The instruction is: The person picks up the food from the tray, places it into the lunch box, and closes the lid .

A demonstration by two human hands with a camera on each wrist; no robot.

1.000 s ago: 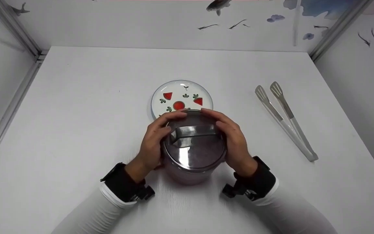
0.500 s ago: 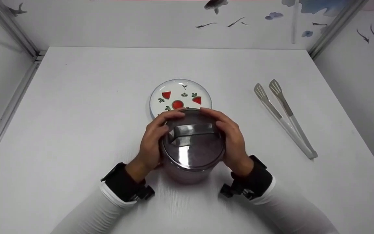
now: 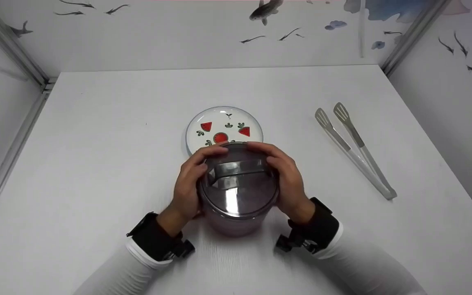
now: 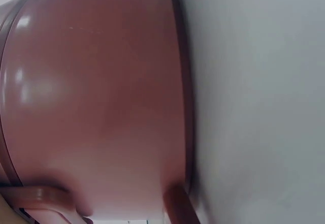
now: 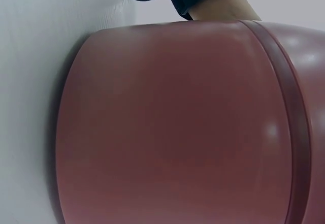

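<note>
A round reddish canister (image 3: 236,227) with a dark, glossy lid (image 3: 240,200) stands upright on the white table. Across the lid runs a raised strap-like handle (image 3: 238,169). My left hand (image 3: 187,184) holds the canister from the left, its fingers curved over the lid's rim. On the opposite side my right hand (image 3: 291,180) does the same. The canister's smooth wall (image 4: 101,82) fills much of the left wrist view, where a reddish loop-like part (image 4: 45,197) juts out at the lower left. In the right wrist view the wall (image 5: 172,127) hides the fingers.
Behind the canister lies a white plate (image 3: 248,119) with painted watermelon pieces, its near part hidden by the canister and hands. Metal tongs (image 3: 359,157) with slotted tips lie spread on the right. Patterned panels (image 3: 178,45) stand along the back and sides.
The head view has shifted slightly, so everything appears a little lower and further left. Both hands keep the same hold on the canister, which shows no clear movement on the table.
</note>
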